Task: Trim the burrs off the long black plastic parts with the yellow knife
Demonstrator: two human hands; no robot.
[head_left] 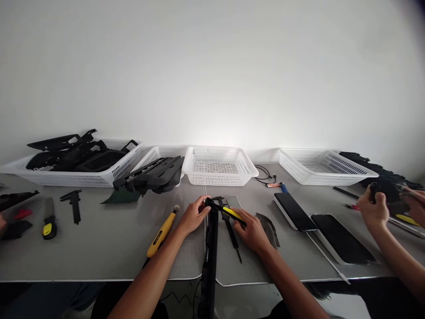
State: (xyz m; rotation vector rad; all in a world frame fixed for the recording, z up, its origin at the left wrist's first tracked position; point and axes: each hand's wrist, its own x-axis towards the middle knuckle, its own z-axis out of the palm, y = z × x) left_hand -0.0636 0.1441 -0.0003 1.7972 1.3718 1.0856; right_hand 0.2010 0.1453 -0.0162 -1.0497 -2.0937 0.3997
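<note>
A long black plastic part [210, 252] runs from the table towards me, and my left hand [194, 215] grips its far end. In my right hand [253, 230] is a yellow and black utility knife [234, 214], its tip pointing left at the end of the part near my left fingers. Whether the blade touches the plastic is too small to tell. Under the knife lies a black caliper [229, 230]. A yellow corded power tool [161, 233] rests left of my left hand, and a dark grey cloth [268, 228] lies beyond my right wrist.
White baskets stand along the wall: one with black parts [126, 175], a middle basket [219, 179], a right basket [327, 177]. Two black-topped flat devices [294, 210] lie to the right. A co-worker's hands [374, 208] work at the right; another hand [2, 225] shows at the left edge.
</note>
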